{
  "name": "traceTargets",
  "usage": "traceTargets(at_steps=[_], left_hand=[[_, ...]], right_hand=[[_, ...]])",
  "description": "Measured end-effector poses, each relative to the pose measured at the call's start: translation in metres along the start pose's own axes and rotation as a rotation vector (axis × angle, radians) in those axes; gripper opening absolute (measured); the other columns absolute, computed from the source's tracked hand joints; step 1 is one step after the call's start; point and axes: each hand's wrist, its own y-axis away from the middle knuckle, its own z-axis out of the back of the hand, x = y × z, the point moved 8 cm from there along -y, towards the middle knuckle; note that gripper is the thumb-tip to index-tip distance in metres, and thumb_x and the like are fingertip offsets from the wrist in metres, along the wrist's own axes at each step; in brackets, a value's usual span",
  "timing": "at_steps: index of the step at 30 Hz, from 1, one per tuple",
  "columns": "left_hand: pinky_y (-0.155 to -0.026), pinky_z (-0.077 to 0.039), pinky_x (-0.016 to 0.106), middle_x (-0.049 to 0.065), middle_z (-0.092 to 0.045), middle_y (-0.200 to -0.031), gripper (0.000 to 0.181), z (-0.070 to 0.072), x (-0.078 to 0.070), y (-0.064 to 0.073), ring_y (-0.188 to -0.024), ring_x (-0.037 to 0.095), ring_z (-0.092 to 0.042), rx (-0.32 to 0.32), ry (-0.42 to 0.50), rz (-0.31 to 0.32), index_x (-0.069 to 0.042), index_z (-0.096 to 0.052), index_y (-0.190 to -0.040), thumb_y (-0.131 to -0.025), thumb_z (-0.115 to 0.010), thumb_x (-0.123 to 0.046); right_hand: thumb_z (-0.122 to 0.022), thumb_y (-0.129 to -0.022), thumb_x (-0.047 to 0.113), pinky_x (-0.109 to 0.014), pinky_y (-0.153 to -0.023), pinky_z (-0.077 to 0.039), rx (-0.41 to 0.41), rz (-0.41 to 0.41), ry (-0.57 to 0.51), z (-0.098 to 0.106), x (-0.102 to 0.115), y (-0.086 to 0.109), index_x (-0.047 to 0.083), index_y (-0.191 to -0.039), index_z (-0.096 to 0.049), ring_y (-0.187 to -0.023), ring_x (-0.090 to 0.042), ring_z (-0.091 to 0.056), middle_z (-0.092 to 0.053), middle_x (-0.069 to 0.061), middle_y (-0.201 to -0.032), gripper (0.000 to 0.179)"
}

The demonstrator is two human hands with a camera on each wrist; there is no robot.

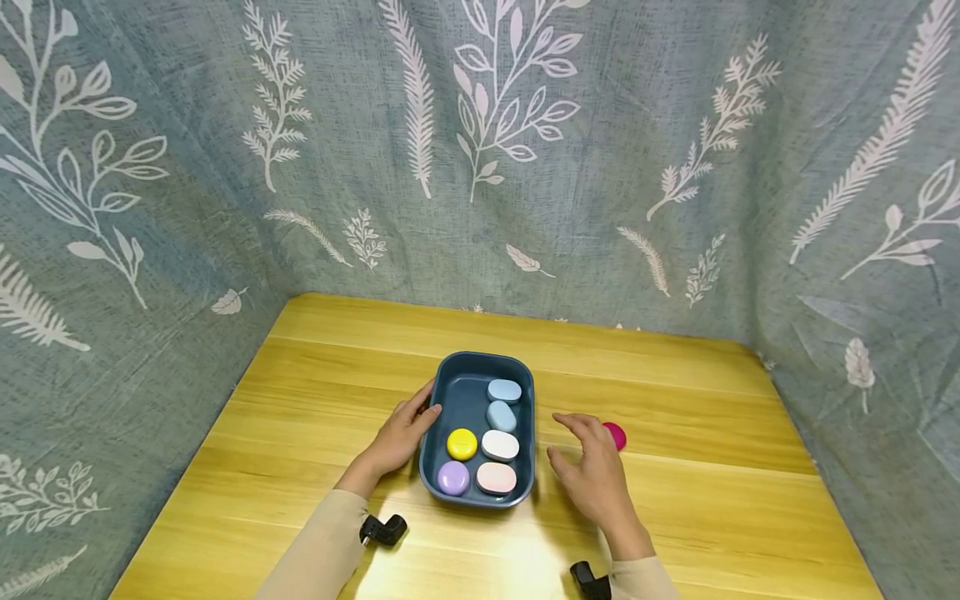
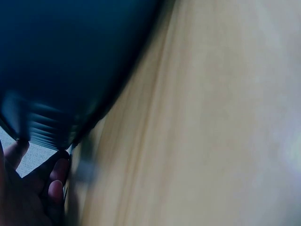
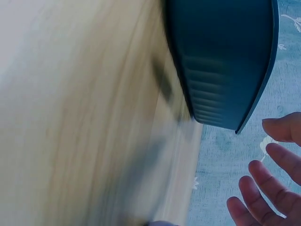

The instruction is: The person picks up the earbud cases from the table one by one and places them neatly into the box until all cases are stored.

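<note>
A dark blue rectangular box [image 1: 467, 392] with rounded corners stands on the table. My left hand [image 1: 400, 436] holds its left wall, thumb at the rim and fingers against the outside. In the box, a yellow disc [image 1: 462, 444] and a lilac disc [image 1: 453, 478] lie on the left. Down its right side run two pale blue ovals, a white oval [image 1: 500, 446] and a pale pink oval [image 1: 497, 478]; all look smooth, like small soaps. My right hand [image 1: 596, 475], fingers spread and holding nothing, hovers right of the box. A magenta disc [image 1: 615, 435] is partly hidden behind it.
The yellow wood-grain table [image 1: 720, 517] extends around the box. A grey-green curtain [image 1: 570, 242] with white leaf prints encloses its back and both sides. Black wrist devices, such as the left one [image 1: 384, 530], sit near both sleeves.
</note>
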Motion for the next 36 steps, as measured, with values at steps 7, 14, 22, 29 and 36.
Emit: traceTargets(at_steps=[7,14,22,29,36], left_hand=[[-0.108,-0.04,0.054,0.006,-0.06,-0.136,0.057,0.0,0.0,-0.001,-0.121,0.023,-0.05,-0.006,-0.004,-0.005,-0.047,-0.031,-0.161,-0.107,-0.049,-0.055],[-0.107,-0.041,0.053,0.006,-0.061,-0.132,0.058,0.001,0.001,-0.002,-0.119,0.022,-0.05,-0.011,-0.002,-0.01,-0.046,-0.032,-0.161,-0.107,-0.05,-0.055],[-0.106,-0.04,0.049,0.004,-0.061,-0.128,0.057,0.0,0.003,-0.002,-0.116,0.021,-0.05,-0.008,-0.004,-0.001,-0.05,-0.031,-0.16,-0.106,-0.049,-0.056],[-0.103,-0.042,0.049,0.004,-0.061,-0.127,0.059,0.0,0.002,-0.002,-0.114,0.02,-0.05,-0.01,-0.016,-0.012,-0.044,-0.031,-0.162,-0.107,-0.049,-0.055],[-0.103,-0.042,0.048,0.003,-0.061,-0.127,0.058,0.0,0.002,-0.001,-0.114,0.02,-0.05,-0.008,-0.014,-0.004,-0.048,-0.031,-0.161,-0.106,-0.049,-0.056]], right_hand=[[-0.085,-0.083,0.011,-0.058,-0.102,-0.046,0.034,-0.064,0.036,0.001,-0.011,0.004,0.01,-0.134,-0.069,-0.124,-0.038,-0.055,-0.062,-0.016,-0.132,0.053],[-0.085,-0.085,0.016,-0.058,-0.105,-0.045,0.098,-0.159,0.081,0.0,-0.023,0.009,0.01,-0.138,-0.066,-0.128,-0.04,-0.053,-0.059,-0.017,-0.138,0.057],[-0.083,-0.086,0.018,-0.057,-0.102,-0.046,0.14,-0.204,0.104,0.007,-0.033,0.013,0.009,-0.141,-0.064,-0.122,-0.039,-0.056,-0.058,-0.02,-0.14,0.059],[-0.084,-0.085,0.017,-0.059,-0.103,-0.045,0.162,-0.222,0.12,0.011,-0.042,0.017,0.008,-0.14,-0.064,-0.127,-0.043,-0.053,-0.056,-0.021,-0.143,0.059],[-0.084,-0.084,0.015,-0.06,-0.103,-0.044,0.176,-0.239,0.137,0.016,-0.048,0.018,0.007,-0.141,-0.064,-0.127,-0.044,-0.052,-0.056,-0.024,-0.143,0.061]])
